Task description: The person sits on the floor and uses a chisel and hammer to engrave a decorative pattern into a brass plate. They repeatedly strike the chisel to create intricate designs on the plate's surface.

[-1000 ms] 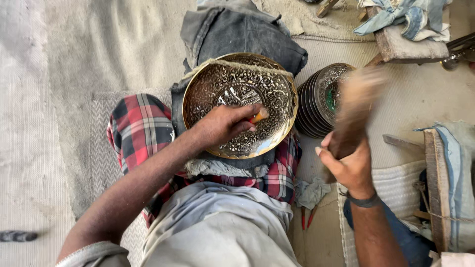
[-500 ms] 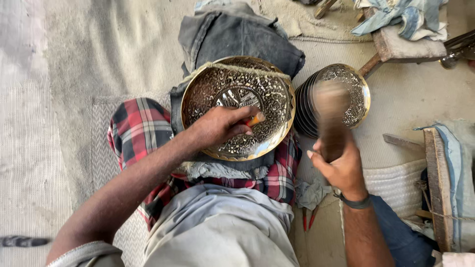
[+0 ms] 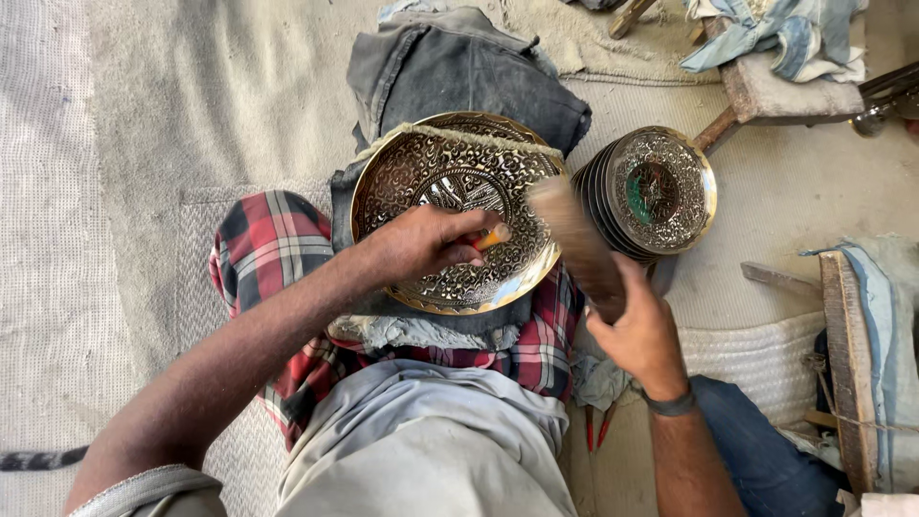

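Plate (image 3: 450, 206): round, engraved brass, propped on lap over checked cloth (image 3: 268, 239), tilted toward the body, cord across upper rim.
Handling: likely stiff, fairly heavy, slick where polished; raised pattern easily dented; best held by the rim.
Left hand (image 3: 416, 244): closed on small orange-tipped punch (image 3: 493, 236), tip on plate face.
Right hand (image 3: 641, 330): clenched around wooden mallet (image 3: 574, 239), head blurred, just beside plate's right edge.
Nearby: stack of similar plates (image 3: 661, 191) leaning on the floor, right of the lap.
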